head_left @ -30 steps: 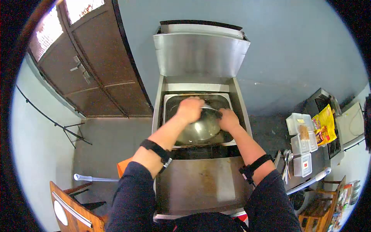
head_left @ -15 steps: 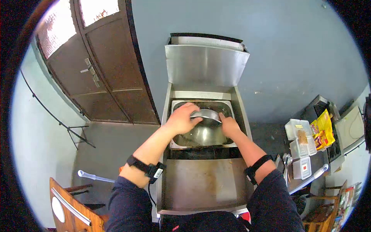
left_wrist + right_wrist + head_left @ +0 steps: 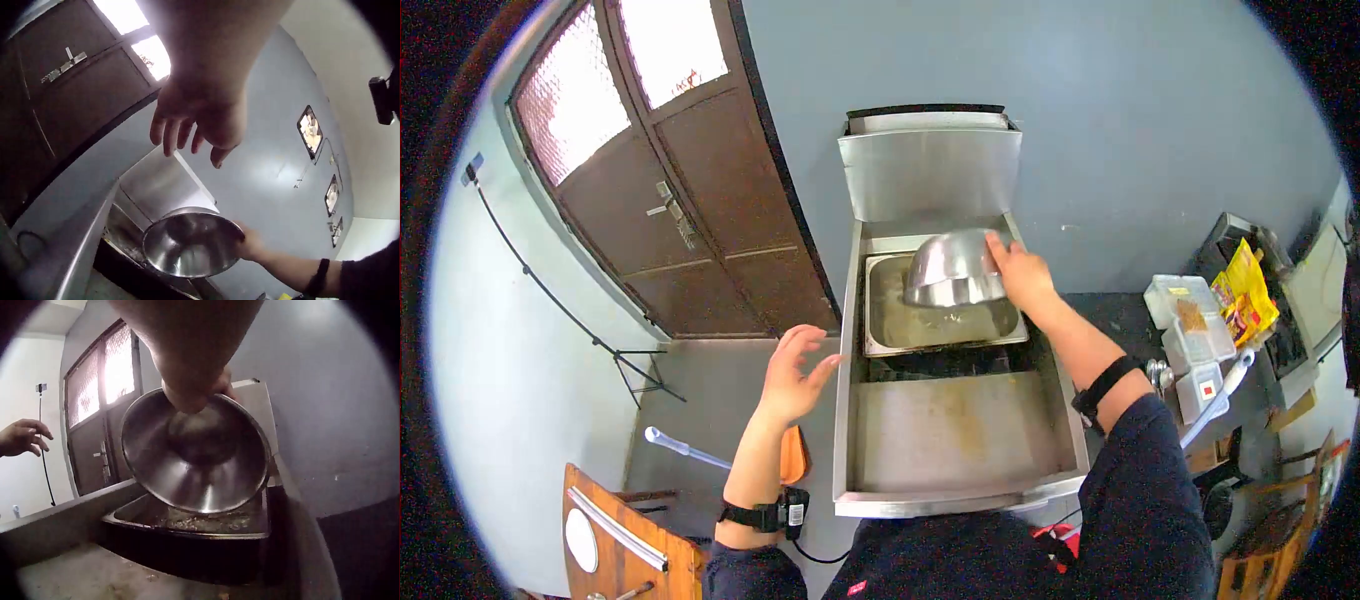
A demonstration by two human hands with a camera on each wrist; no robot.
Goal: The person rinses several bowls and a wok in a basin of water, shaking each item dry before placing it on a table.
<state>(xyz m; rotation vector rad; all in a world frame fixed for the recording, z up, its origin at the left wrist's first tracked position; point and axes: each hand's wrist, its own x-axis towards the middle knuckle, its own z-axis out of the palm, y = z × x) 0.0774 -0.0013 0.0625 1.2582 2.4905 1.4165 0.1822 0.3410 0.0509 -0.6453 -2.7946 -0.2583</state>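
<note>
Metal bowl (image 3: 950,272) gripped by right hand (image 3: 1025,277), tilted.

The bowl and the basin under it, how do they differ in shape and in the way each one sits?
Shape: the bowl is round, while the basin is rectangular with rounded corners.
Pose: the bowl is tipped, its mouth turned downward; the basin opens upward.
Support: the right hand holds the bowl up, while the basin sits in the metal unit.
Both look like shiny metal.
</note>
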